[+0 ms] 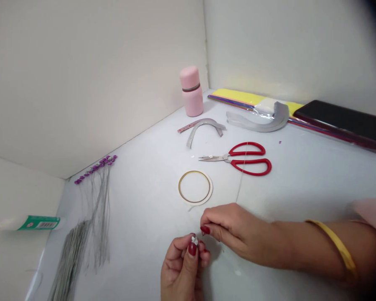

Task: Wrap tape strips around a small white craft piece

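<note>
Honestly, my left grip [183, 263] pinches a tiny, crinkled silvery-white piece [194, 240] over the near-middle of the white worktop [138, 234]; my right grip [235, 230] is nipped narrow, seemingly on a thin grey wire [241, 180]. Piece is probably light and crushable: hold edges softly.

small silvery-white piece [194, 240] pinched in left grip [182, 267], thin pale wire [240, 186], nearly straight, slanting from right grip [232, 229]

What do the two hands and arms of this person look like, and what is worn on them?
The left hand and right hand show glossy dark red nail polish. A plain gold-yellow bangle circles the right forearm, with pale pink cloth, perhaps a sleeve, above.
</note>
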`<state>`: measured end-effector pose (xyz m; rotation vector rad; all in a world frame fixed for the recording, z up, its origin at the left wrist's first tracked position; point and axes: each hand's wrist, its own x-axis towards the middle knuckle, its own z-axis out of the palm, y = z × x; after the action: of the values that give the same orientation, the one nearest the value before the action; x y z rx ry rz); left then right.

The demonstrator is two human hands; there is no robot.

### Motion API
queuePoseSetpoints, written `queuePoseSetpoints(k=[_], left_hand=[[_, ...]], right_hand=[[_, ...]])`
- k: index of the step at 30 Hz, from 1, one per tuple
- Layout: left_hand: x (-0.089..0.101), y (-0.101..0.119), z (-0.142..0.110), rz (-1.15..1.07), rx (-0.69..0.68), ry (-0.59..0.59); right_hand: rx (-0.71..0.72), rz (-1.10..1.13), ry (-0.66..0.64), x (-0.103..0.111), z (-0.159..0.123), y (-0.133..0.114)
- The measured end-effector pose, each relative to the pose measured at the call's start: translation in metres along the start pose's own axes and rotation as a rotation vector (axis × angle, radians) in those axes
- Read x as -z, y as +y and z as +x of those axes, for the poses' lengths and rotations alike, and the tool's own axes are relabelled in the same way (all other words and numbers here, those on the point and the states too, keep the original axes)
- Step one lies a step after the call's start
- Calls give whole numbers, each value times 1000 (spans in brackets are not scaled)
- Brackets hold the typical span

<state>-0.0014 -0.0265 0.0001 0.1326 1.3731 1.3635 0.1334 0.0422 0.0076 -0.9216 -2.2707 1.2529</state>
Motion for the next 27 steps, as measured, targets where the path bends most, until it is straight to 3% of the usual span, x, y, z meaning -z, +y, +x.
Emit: queuePoseSetpoints(k=[3, 7, 12, 19, 27], left_hand=[[0, 2, 0, -8, 18, -28], [1, 3, -1, -44, 22, -82], [4, 5, 0, -78, 19, -138], [11, 2, 3, -160, 28, -321], [7, 2, -4, -63, -32, -310]], right_hand=[[-84, 273, -3, 0, 2, -1], [-179, 572, -100, -1, 1, -1], [-137, 551, -64, 3, -2, -4], [-155, 557, -115, 3, -6, -9], [-72, 492, -148, 0, -6, -12]])
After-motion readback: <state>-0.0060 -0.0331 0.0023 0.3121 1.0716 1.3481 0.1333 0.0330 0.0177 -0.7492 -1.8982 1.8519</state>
